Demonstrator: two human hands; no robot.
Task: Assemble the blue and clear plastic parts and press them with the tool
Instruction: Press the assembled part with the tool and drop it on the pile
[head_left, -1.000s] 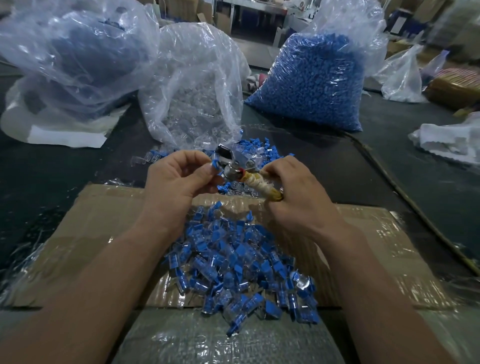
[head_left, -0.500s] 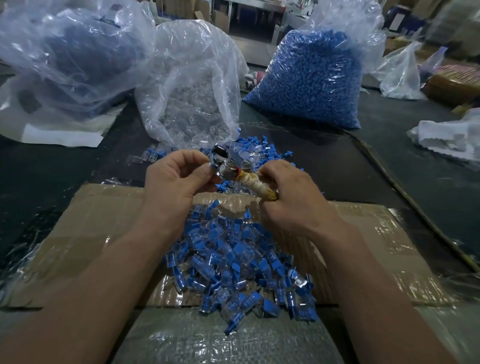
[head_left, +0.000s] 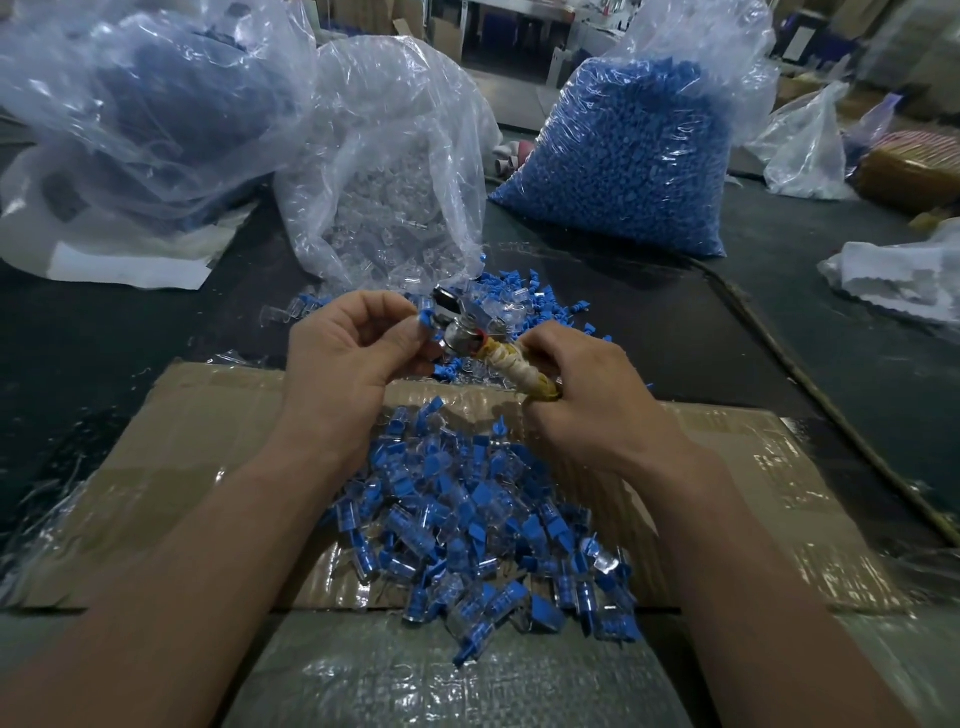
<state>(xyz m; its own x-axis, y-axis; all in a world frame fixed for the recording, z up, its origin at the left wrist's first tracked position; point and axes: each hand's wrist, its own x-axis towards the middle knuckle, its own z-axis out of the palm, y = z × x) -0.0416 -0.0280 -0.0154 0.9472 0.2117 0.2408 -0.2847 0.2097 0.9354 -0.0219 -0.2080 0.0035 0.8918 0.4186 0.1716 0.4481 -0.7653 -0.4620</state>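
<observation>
My left hand pinches a small blue and clear plastic part and holds it between the metal jaws of the pressing tool. My right hand grips the tool's handle, which is wrapped in yellowish tape. Both hands hover above a pile of assembled blue and clear parts lying on a flattened cardboard sheet. Loose blue parts lie scattered on the dark table just beyond the tool.
An open clear bag of clear parts stands behind my hands. A bag full of blue parts sits at the back right, another large bag at the back left. Crumpled plastic lies at the far right.
Both hands and the tool stay in nearly the same place; the part in my left hand sits at the tool's jaws throughout. The view has shifted only slightly.
</observation>
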